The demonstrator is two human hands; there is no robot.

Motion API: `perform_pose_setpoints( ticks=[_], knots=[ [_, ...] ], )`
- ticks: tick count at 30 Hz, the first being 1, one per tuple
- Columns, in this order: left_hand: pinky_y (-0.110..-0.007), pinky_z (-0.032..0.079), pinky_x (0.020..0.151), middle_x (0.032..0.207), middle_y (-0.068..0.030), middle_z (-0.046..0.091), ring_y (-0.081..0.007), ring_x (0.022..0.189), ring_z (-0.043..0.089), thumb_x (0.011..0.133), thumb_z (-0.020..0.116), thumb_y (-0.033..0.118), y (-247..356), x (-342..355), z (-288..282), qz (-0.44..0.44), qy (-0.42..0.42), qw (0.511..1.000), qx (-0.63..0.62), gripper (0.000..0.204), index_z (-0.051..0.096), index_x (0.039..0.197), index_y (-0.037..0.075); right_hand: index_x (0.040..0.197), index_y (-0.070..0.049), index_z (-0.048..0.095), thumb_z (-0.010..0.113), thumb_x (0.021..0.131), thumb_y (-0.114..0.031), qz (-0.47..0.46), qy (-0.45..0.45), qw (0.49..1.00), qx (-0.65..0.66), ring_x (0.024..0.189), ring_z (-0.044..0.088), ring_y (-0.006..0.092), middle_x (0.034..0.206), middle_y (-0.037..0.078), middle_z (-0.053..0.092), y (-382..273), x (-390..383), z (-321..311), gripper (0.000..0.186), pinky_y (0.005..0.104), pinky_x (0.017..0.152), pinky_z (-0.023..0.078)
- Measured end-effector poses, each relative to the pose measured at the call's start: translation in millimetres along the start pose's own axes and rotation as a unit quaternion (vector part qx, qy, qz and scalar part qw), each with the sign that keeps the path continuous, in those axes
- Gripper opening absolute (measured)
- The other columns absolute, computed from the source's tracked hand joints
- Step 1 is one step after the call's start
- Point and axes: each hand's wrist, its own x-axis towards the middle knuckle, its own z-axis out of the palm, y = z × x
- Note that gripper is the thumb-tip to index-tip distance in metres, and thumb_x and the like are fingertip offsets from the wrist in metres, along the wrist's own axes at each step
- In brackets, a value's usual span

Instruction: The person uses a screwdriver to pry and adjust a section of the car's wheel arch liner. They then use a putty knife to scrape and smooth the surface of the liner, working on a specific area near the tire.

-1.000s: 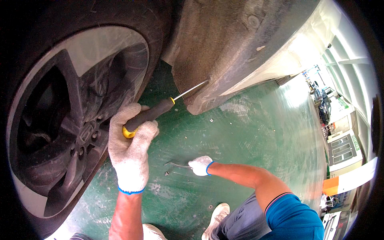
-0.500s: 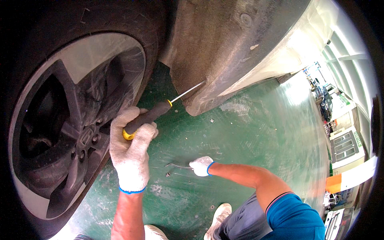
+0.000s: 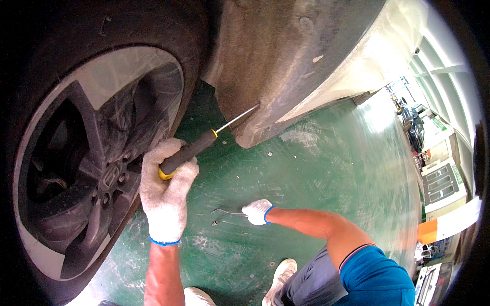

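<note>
Our left hand [image 3: 166, 206], closed round a screwdriver [image 3: 191, 152], seemingly probes the liner [image 3: 260, 66] beyond its fingers [image 3: 184, 177]; right hand [image 3: 258, 211] clasps a hook [image 3: 229, 212]; steadiness matters next.

Two hands [image 3: 164, 196] [image 3: 258, 210], one screwdriver [image 3: 189, 153], one bent tool [image 3: 229, 212], two white shoes [image 3: 280, 278] [image 3: 198, 297]

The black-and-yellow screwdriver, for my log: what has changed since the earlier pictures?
The black-and-yellow screwdriver shifted slightly down and left in the picture, with slight view drift. Nothing was gripped or released: the white-gloved left hand still holds it, tip at the dusty brown panel; the white-gloved right hand keeps the thin, bent metal tool.
</note>
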Motion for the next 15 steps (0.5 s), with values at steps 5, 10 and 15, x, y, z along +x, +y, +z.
perform_pose_setpoints(
  ticks=[5,10,15],
  knots=[
    [-0.029,0.053,0.089,0.111,-0.0112,0.065,-0.0153,0.095,0.065,0.090,0.069,-0.004,7.3,4.4,4.7,0.018,-0.009,0.998,-0.056,0.035,0.060,0.124,-0.002,0.099,-0.010,0.069,0.060,0.084,-0.016,-0.003,-0.001,1.000,0.004,0.092,0.072,0.0394,0.096,0.017,0.073,-5.0,-1.4,-6.1,0.019,0.0535,0.072,0.056],
    [-0.035,0.056,0.091,0.119,-0.0137,0.063,-0.0216,0.099,0.067,0.091,0.065,-0.005,10.2,3.5,5.3,-0.001,-0.001,0.997,-0.080,0.035,0.059,0.125,-0.003,0.099,-0.010,0.070,0.059,0.084,-0.016,-0.011,-0.009,1.000,-0.001,0.093,0.072,0.0393,0.096,0.017,0.073,-12.3,4.3,-6.8,0.019,0.0536,0.073,0.056],
    [-0.035,0.056,0.091,0.119,-0.0150,0.064,-0.0213,0.099,0.067,0.091,0.066,-0.005,37.8,6.3,14.4,0.036,-0.013,0.999,0.020,0.033,0.060,0.123,-0.004,0.099,-0.010,0.069,0.058,0.085,-0.017,-0.020,-0.004,1.000,0.007,0.092,0.071,0.0399,0.096,0.017,0.073,-8.3,4.3,-0.6,0.019,0.0542,0.073,0.055]
  ],
)
